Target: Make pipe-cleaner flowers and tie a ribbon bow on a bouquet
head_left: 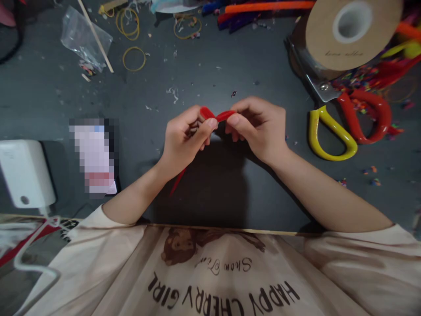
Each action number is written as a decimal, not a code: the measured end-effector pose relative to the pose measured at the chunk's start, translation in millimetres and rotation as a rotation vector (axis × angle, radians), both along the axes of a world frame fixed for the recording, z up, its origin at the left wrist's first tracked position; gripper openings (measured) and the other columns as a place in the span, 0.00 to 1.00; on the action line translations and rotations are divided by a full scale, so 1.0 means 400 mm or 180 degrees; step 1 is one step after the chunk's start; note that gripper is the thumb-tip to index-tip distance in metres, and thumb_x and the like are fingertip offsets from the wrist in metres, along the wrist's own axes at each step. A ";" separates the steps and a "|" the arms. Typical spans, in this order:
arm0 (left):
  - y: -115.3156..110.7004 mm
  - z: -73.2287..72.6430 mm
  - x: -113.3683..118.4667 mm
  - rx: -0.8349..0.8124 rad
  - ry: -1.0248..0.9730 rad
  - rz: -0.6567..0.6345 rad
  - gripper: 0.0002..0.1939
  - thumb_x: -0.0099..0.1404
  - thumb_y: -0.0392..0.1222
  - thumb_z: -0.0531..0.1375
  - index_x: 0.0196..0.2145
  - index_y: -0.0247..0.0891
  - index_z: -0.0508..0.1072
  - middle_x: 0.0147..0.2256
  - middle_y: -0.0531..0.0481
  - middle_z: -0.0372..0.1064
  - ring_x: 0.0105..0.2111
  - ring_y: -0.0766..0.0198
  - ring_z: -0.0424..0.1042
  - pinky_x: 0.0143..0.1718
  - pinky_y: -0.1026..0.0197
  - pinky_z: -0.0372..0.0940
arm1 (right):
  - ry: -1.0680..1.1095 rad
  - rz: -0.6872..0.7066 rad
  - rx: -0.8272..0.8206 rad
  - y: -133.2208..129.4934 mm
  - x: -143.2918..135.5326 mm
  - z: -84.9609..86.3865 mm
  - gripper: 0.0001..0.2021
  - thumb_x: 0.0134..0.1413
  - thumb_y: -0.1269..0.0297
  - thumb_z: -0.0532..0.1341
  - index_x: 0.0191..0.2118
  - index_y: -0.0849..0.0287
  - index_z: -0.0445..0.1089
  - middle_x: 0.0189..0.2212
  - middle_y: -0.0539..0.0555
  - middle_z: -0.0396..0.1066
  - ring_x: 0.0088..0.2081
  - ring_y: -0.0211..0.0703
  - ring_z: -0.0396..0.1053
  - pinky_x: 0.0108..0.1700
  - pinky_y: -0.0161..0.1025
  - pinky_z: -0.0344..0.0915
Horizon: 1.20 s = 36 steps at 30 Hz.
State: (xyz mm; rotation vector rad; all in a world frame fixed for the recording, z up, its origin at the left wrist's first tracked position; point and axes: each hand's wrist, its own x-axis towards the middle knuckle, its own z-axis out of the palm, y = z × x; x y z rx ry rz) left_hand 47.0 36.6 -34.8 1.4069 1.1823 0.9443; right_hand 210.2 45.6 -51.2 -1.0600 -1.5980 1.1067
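A bent red fuzzy strip (225, 115) is stretched between my two hands, above the middle of the dark table. My left hand (189, 138) pinches it between thumb and forefinger, with a red loop standing up over the fingertips. A thin red tail comes out below that hand, toward the table's near edge. The strip's right end is pinched by my right hand (258, 127), whose other fingers are curled under. The hands are close but apart. Part of the strip is hidden behind my left fingers.
Scissors (324, 87) with yellow and red handles lie at the right, by a ribbon spool (315, 33). A phone (98, 158) and a white power bank (26, 173) are at the left. Rubber bands (133, 59), a wooden stick (97, 37) and a plastic bag (82, 39) lie farther back.
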 end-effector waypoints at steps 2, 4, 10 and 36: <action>-0.004 -0.007 -0.005 0.0612 0.0661 0.0091 0.17 0.65 0.52 0.54 0.24 0.38 0.64 0.19 0.58 0.58 0.19 0.76 0.58 0.24 0.67 0.55 | 0.0140 0.0171 -0.0259 0.003 -0.001 0.001 0.16 0.59 0.54 0.56 0.28 0.61 0.68 0.19 0.45 0.66 0.17 0.24 0.60 0.19 0.26 0.56; -0.005 -0.013 -0.009 0.1114 0.1207 0.0012 0.17 0.66 0.50 0.52 0.25 0.38 0.64 0.19 0.57 0.58 0.20 0.75 0.58 0.26 0.66 0.54 | 0.0156 0.0271 -0.0356 0.006 -0.001 0.003 0.17 0.60 0.54 0.55 0.28 0.61 0.68 0.19 0.45 0.66 0.18 0.24 0.60 0.20 0.25 0.56; -0.003 -0.031 -0.012 0.2472 0.2090 -0.0347 0.14 0.65 0.40 0.52 0.21 0.37 0.63 0.18 0.56 0.60 0.19 0.73 0.56 0.26 0.65 0.52 | 0.0073 0.0472 -0.0278 0.014 0.003 0.002 0.17 0.61 0.54 0.54 0.27 0.61 0.64 0.18 0.45 0.63 0.19 0.25 0.57 0.22 0.27 0.54; 0.030 0.000 -0.027 -0.0383 -0.0267 -0.0929 0.14 0.61 0.48 0.60 0.24 0.37 0.67 0.16 0.58 0.56 0.15 0.79 0.52 0.15 0.69 0.46 | -0.0220 0.0299 0.0447 -0.009 0.013 0.007 0.16 0.63 0.58 0.51 0.30 0.58 0.69 0.24 0.49 0.69 0.23 0.29 0.63 0.30 0.30 0.62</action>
